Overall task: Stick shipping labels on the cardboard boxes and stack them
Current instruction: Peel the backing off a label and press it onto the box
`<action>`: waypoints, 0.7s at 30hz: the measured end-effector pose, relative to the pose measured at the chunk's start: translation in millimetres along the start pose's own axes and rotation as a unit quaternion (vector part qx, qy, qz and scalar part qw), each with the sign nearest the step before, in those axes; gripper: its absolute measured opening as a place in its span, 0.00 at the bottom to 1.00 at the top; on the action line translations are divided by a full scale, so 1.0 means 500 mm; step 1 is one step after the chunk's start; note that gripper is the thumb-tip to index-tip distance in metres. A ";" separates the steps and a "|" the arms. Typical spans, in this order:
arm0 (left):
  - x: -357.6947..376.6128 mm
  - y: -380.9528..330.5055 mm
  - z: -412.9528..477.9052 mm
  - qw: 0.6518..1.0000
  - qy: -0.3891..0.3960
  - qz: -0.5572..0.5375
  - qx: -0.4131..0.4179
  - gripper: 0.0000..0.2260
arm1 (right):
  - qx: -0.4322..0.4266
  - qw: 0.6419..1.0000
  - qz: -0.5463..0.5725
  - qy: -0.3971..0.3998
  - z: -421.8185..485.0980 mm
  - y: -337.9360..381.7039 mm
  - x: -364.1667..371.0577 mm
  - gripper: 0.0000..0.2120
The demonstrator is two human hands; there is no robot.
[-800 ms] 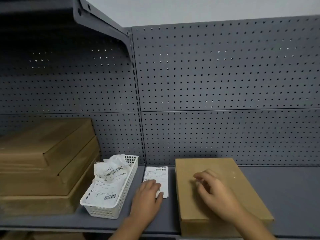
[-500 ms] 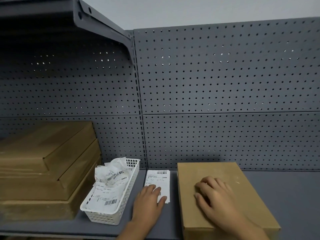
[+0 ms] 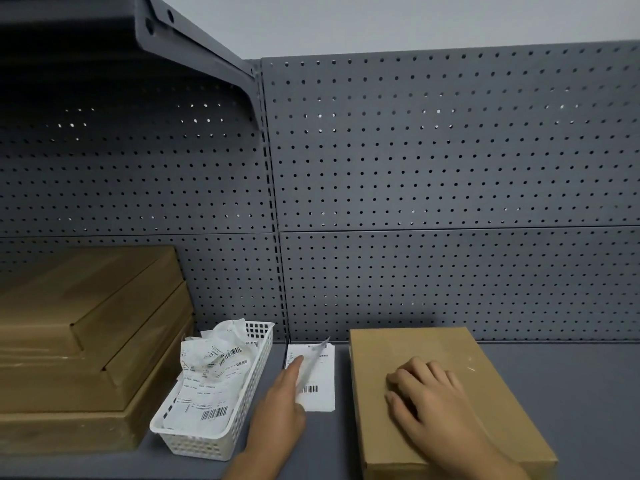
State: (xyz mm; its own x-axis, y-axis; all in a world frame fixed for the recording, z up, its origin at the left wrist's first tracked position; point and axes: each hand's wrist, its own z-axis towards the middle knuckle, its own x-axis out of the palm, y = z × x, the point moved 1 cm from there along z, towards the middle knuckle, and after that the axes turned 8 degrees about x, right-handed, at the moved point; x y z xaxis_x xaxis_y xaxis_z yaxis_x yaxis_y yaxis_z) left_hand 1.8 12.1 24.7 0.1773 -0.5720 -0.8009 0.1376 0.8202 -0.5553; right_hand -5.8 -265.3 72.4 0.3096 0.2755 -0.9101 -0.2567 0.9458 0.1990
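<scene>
A grey pegboard wall (image 3: 450,168) backs a grey shelf (image 3: 571,393), and an upper shelf bracket (image 3: 194,39) juts out at top left. At the left end of the shelf lies a stack of cardboard boxes (image 3: 86,341), smaller ones on top of wider ones. To the right a single cardboard box (image 3: 398,348) lies flat with its far end near the pegboard wall. Between stack and box stands a white basket (image 3: 194,441) holding crumpled and flat barcode papers (image 3: 214,358). Just right of the basket a white label (image 3: 318,393) lies flat on the shelf, close beside the single box. The right hand (image 3: 426,393) rests on top of that box, fingers together and loosely bent, holding nothing. The left hand (image 3: 278,410) reaches over the label with its forefinger stretched along a thin sheet raised on edge; the thumb is hidden, so I cannot tell whether the fingers pinch the sheet
</scene>
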 end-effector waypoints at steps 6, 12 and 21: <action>-0.013 -0.007 -0.024 1.000 -0.028 -0.007 -0.007 0.30 | 0.002 1.000 -0.002 0.030 -0.002 0.005 -0.017 0.17; -0.068 -0.089 -0.059 0.992 -0.111 -0.052 0.033 0.30 | 0.011 0.999 0.021 0.027 -0.007 0.010 -0.028 0.16; -0.056 -0.223 -0.073 0.983 -0.103 -0.027 0.149 0.33 | 0.157 0.893 0.423 -0.008 -0.014 -0.003 -0.078 0.11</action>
State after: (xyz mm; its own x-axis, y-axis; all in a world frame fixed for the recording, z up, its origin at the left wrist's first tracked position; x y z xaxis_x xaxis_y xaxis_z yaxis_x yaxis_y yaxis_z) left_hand -54.2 -63.0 101.0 0.3520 -0.6301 -0.6921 0.4254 0.7664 -0.4814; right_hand -23.9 -278.9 105.2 0.1395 0.9137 -0.3817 -0.1365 0.3995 0.9065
